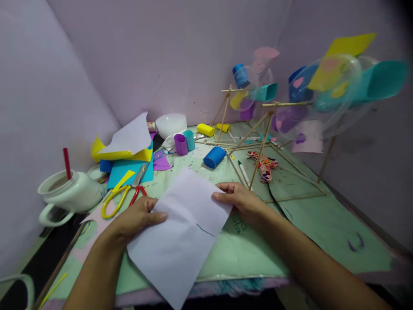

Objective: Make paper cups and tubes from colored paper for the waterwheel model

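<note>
A sheet of white paper (180, 241) with a short dark line drawn on it is held over the front of the table, turned so one corner points toward me. My left hand (142, 215) pinches its left edge, thumb on top. At its upper right edge, my right hand (237, 199) grips it the same way, fingers partly hidden beneath. Yellow-handled scissors (119, 200) lie just beyond my left hand, with red handles (137, 193) beside them. A blue paper tube (214, 157) rests past the sheet, and a marker (244, 173) lies beyond my right hand.
Two stick-framed wheels (342, 94) with coloured paper cups stand on the right. On the left are a white teapot-like vessel (77, 191) and stacked coloured paper (129, 170). A white bowl (171, 125), a purple tube (181, 145) and a glue gun (264, 165) sit farther back.
</note>
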A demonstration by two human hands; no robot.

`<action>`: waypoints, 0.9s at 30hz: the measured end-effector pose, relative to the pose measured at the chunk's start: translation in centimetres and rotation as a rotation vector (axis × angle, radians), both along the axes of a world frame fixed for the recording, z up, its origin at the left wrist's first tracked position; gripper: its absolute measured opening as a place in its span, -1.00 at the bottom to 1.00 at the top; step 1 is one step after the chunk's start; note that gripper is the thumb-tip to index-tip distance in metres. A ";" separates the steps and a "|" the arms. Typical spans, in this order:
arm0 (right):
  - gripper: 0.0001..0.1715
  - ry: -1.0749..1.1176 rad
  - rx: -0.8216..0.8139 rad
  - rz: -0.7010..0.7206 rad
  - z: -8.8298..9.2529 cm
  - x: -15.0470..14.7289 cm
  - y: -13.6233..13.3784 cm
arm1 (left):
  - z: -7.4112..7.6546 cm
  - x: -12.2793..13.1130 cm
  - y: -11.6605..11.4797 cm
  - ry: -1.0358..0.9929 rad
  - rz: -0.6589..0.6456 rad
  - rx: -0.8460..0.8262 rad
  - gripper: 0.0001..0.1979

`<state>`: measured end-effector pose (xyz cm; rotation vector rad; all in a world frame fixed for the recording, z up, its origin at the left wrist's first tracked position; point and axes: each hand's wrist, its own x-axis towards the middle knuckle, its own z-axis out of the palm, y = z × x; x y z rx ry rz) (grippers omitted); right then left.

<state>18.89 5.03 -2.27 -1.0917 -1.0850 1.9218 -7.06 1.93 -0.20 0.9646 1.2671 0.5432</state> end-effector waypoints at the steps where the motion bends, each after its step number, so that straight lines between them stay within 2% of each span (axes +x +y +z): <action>1: -0.72 -0.049 0.033 0.046 -0.1 0.0 0.0 | 0.2 -0.2 0.1 0.019 -0.016 0.008 -0.81; 3: -0.77 -0.153 0.116 0.045 -0.5 0.0 0.0 | 0.4 -0.7 0.3 0.058 -0.014 0.050 -0.85; 5: -0.82 -0.221 0.192 -0.065 -1.0 -0.2 0.2 | 0.5 -1.4 0.5 0.097 0.022 0.115 -0.86; 7: -0.85 -0.233 0.234 -0.172 -1.6 -0.3 0.4 | 0.6 -2.0 0.6 0.102 0.113 0.178 -0.84; 9: -0.85 -0.215 0.249 -0.238 -2.1 -0.4 0.6 | 0.5 -2.4 0.6 0.005 0.267 0.222 -0.85; 12: -0.75 -0.139 0.232 -0.331 -2.5 -0.8 0.7 | 0.1 -2.1 0.8 -0.199 0.445 0.288 -0.75; 14: -0.70 -0.066 0.190 -0.371 -2.7 -1.2 0.5 | -0.2 -1.3 1.0 -0.257 0.475 0.288 -0.71; 18: -0.66 -0.026 0.115 -0.340 -2.3 -1.9 -0.1 | -0.9 0.2 1.2 -0.160 0.567 0.235 -0.68; 20: -0.58 -0.008 0.081 -0.300 -1.9 -1.8 -0.1 | -1.0 0.3 1.1 -0.075 0.566 0.237 -0.68; 23: -0.46 -0.001 0.078 -0.298 -1.4 -1.0 0.0 | -0.8 0.2 0.9 -0.020 0.433 0.182 -0.70; 25: -0.50 -0.044 0.086 -0.288 -1.3 -0.5 0.2 | -0.6 0.1 0.7 -0.006 0.357 0.140 -0.71; 27: -0.57 -0.065 0.055 -0.276 -1.2 -0.2 0.3 | -0.4 0.1 0.7 -0.027 0.349 0.120 -0.72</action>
